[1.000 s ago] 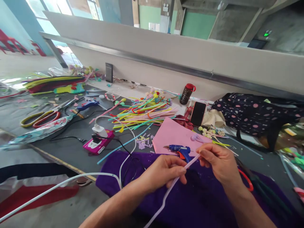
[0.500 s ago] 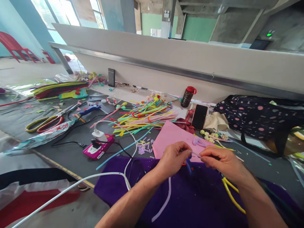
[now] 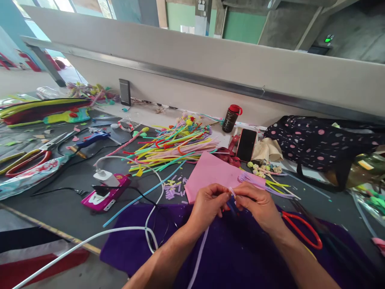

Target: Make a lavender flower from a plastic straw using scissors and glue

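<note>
dark tabletop (image 3: 60, 210), partition (image 3: 150, 48), lilac strip (image 3: 199, 257)

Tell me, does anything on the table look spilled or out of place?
Yes, mildly: short lilac and yellow pieces lie scattered loose on the dark grey tabletop, beside the flat pink sheet. They look spilled, pointing every way without a container.

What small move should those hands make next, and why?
Perhaps a small fold in the lilac strip at the pinch: the left hand and right hand grip it close together, while a loose length trails over the purple cloth.
</note>
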Action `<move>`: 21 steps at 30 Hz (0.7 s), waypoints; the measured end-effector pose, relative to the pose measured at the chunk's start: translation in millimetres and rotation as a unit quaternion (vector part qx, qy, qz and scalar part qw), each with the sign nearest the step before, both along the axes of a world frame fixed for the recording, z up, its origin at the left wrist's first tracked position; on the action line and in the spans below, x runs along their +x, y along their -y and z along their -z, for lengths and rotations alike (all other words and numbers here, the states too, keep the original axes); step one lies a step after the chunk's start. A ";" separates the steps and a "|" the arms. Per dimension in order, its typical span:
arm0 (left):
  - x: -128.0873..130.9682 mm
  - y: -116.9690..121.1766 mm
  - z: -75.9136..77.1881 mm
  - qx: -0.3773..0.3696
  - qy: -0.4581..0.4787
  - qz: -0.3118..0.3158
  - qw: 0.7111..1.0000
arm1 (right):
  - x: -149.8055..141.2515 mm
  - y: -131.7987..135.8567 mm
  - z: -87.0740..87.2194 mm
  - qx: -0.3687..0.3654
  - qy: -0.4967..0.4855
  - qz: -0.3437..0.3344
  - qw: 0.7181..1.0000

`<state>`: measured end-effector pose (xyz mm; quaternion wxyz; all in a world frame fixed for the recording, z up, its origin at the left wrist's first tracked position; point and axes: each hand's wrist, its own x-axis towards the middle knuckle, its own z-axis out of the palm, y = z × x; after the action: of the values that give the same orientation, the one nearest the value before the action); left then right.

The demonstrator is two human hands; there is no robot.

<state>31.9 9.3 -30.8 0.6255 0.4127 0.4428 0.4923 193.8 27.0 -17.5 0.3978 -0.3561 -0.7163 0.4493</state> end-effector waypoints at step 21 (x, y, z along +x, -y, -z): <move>6.6 -0.3 12.7 -0.041 0.047 0.008 0.998 | 1.0 1.2 13.8 0.266 0.218 0.052 0.937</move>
<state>38.6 9.6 -43.4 0.6656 0.3666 0.4293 0.4881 194.8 25.8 -31.3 0.3350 -0.3634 -0.8593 0.1317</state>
